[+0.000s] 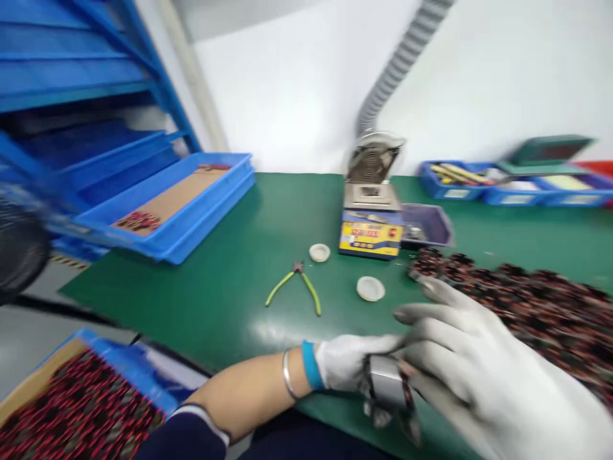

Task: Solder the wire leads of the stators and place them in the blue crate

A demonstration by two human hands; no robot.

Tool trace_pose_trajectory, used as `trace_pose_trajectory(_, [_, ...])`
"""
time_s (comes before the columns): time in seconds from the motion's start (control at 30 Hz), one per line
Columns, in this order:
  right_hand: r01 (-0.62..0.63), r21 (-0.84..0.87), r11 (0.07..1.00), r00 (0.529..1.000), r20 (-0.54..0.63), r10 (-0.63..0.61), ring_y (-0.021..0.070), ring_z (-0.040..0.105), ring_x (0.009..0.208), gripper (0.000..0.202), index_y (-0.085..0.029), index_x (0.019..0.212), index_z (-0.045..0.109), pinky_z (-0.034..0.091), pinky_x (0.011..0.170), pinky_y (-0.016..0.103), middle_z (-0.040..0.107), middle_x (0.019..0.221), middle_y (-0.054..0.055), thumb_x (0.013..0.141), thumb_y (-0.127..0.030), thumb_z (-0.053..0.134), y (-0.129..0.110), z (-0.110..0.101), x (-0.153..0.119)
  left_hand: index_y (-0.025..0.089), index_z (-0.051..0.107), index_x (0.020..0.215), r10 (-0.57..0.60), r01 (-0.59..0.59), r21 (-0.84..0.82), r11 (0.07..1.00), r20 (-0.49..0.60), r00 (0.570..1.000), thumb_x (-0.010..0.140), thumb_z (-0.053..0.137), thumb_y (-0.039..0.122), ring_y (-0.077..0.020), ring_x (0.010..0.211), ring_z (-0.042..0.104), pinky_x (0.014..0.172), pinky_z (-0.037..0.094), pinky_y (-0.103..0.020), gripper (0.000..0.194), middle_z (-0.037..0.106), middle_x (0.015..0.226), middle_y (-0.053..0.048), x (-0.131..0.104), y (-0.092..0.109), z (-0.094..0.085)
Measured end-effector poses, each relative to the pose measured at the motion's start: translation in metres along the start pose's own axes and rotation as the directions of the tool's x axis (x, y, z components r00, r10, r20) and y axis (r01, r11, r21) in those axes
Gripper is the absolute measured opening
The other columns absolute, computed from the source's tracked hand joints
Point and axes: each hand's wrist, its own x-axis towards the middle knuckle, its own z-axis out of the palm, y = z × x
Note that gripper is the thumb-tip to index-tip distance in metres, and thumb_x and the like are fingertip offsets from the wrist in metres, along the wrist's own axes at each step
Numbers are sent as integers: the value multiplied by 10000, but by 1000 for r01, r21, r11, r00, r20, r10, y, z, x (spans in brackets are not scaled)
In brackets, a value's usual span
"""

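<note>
My left hand (345,361), in a white glove with a blue cuff, grips a motor stator (387,383) with a smooth grey metal outer face near the table's front edge. Its fingertips are partly hidden behind the stator. My right hand (472,361), also in a white glove with grey-stained fingertips, is just to the right of the stator, its fingers stretched out and somewhat apart. The right thumb is close to the stator's right end; I cannot tell whether it touches. Beyond the right hand lies a large group of dark stators with copper windings (517,300).
Green-handled cutters (299,281) and two small white dishes (370,289) (319,253) lie on the green table (215,300). Behind are a solder pot (371,220), a hose (402,61) and blue bins (454,188). Blue trays (211,204) stand left; a crate of red-wired parts (81,409) sits lower left.
</note>
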Motion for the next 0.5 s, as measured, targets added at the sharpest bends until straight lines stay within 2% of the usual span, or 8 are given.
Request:
trace_pose_trajectory(0.07, [16, -138, 990, 999, -34, -21, 213, 653, 958, 157, -270, 747, 633, 336, 1165, 466, 681, 823, 22, 844, -278, 511, -8, -15, 18, 168, 632, 791, 73, -79, -143, 987, -50, 996, 686, 700, 475, -165, 719, 602, 741, 507, -330, 331, 640, 779, -50, -7, 10, -3])
trace_pose_trajectory(0.13, [-6, -201, 980, 999, -41, -2, 204, 645, 955, 182, -224, 711, 610, 360, 1135, 489, 669, 818, 42, 853, -230, 496, -10, -26, 29, 197, 581, 688, 159, -215, -287, 933, -206, 966, 724, 669, 455, -138, 689, 592, 678, 499, -274, 275, 619, 722, -16, -8, 23, -10])
trace_pose_trajectory(0.2, [-31, -228, 973, 997, -70, 15, 203, 631, 987, 183, -194, 707, 604, 355, 1130, 502, 673, 847, 57, 853, -191, 493, -11, -34, 34, 205, 479, 574, 144, -330, -386, 862, -437, 888, 781, 624, 429, -106, 548, 538, 539, 453, -226, 338, 545, 582, 17, -5, 32, -14])
trace_pose_trajectory(0.27, [-38, -215, 976, 994, -106, 16, 203, 618, 997, 153, -173, 717, 608, 347, 1131, 501, 678, 894, 68, 836, -190, 513, -11, -37, 36, 205, 501, 595, 60, -346, -431, 833, -553, 831, 805, 629, 345, -103, 510, 541, 495, 440, -215, 283, 568, 576, 23, -1, 34, -9])
trace_pose_trajectory(0.33, [-35, -171, 985, 995, -96, 19, 200, 608, 999, 122, -164, 729, 615, 342, 1134, 489, 680, 957, 77, 814, -208, 540, -10, -35, 36, 205, 590, 694, -13, -224, -476, 850, -445, 895, 822, 632, 296, -124, 577, 604, 544, 483, -229, 162, 650, 669, 5, 0, 30, 3])
trace_pose_trajectory(0.4, [-34, -145, 989, 998, -52, 27, 197, 602, 985, 102, -164, 720, 613, 332, 1138, 480, 678, 973, 75, 791, -222, 569, -9, -30, 33, 192, 639, 747, -52, -54, -508, 859, -193, 980, 839, 626, 321, -147, 598, 623, 570, 505, -252, 159, 675, 697, -18, -3, 27, 14])
trace_pose_trajectory(0.47, [-42, -153, 987, 999, -27, 39, 195, 598, 965, 94, -165, 718, 613, 323, 1140, 475, 676, 947, 69, 778, -234, 592, -7, -26, 29, 166, 661, 751, -57, 62, -514, 855, 26, 998, 837, 633, 353, -164, 558, 614, 537, 502, -272, 208, 669, 668, -39, -6, 28, 18])
trace_pose_trajectory(0.5, [-48, -161, 986, 999, -30, 44, 194, 596, 959, 93, -166, 723, 614, 320, 1140, 473, 675, 940, 67, 779, -237, 594, -6, -25, 27, 155, 671, 773, -33, 58, -533, 844, 56, 998, 832, 640, 346, -174, 570, 624, 542, 511, -283, 202, 678, 685, -48, -8, 31, 17])
